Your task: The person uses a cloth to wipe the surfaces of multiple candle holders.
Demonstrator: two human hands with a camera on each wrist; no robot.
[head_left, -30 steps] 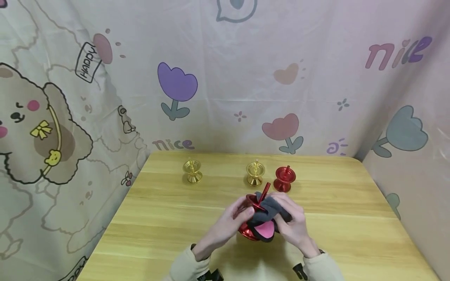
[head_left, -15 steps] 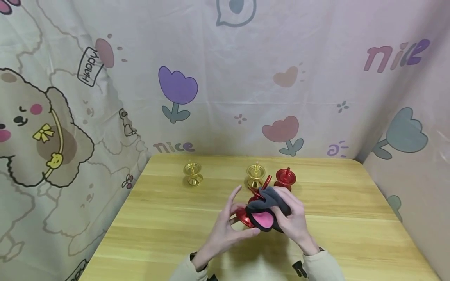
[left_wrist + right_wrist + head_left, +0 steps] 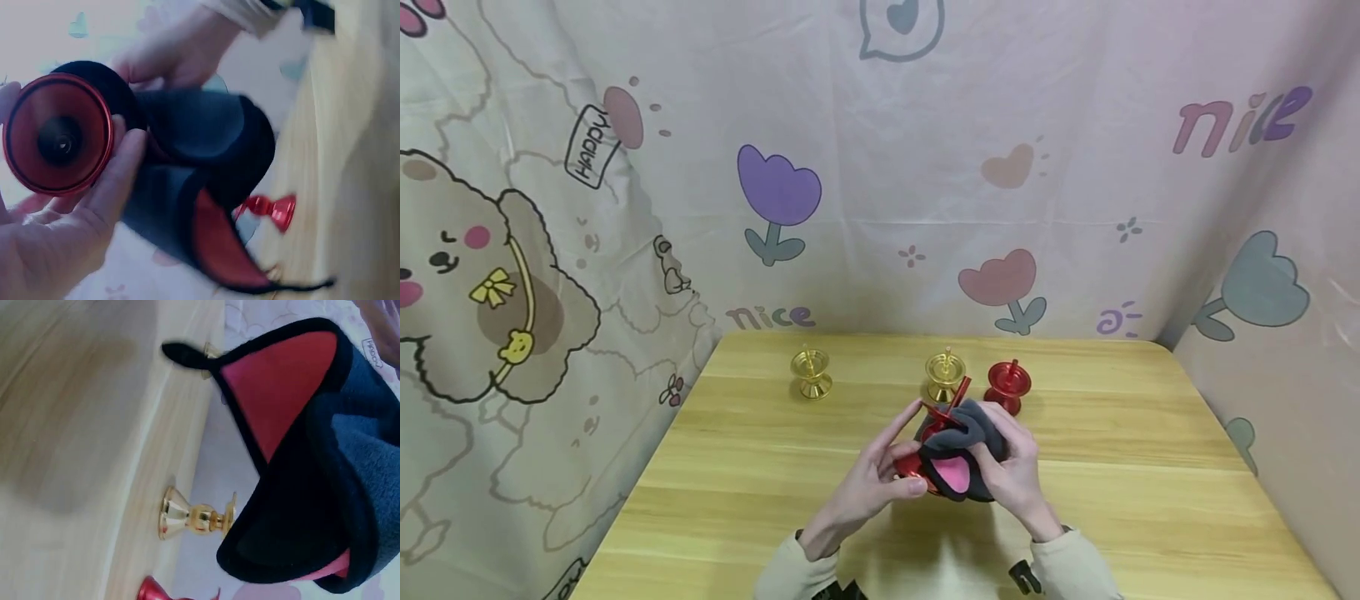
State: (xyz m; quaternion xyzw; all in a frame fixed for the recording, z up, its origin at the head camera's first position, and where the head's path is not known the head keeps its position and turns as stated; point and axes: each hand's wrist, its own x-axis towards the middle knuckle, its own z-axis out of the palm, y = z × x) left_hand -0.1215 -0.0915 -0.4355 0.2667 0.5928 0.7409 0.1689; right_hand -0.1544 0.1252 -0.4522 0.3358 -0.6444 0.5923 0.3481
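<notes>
A red metal candle holder (image 3: pixel 912 472) is held tilted above the table in front of me, its base towards my left hand (image 3: pixel 863 487). That hand grips the base by its edge with thumb and fingers; the left wrist view shows the hollow round underside (image 3: pixel 92 147). My right hand (image 3: pixel 1017 467) grips a dark grey cloth (image 3: pixel 976 423) with black edging and a pink inner side, folded against the holder's stem and dish. In the right wrist view the loose cloth corner with its black loop (image 3: pixel 184 355) hangs free, and most of the right hand is out of sight.
Behind my hands stand two gold candle holders (image 3: pixel 811 375) on the wooden table (image 3: pixel 737 467), one left and one near the middle. A smaller red candle holder (image 3: pixel 1009 385) stands to their right. A printed curtain (image 3: pixel 865 167) surrounds the table's back and sides.
My left hand has shifted from the upper dish of the red candle holder down to its base, opening its fingers midway. The right hand keeps the cloth against the holder, moving slightly left.
</notes>
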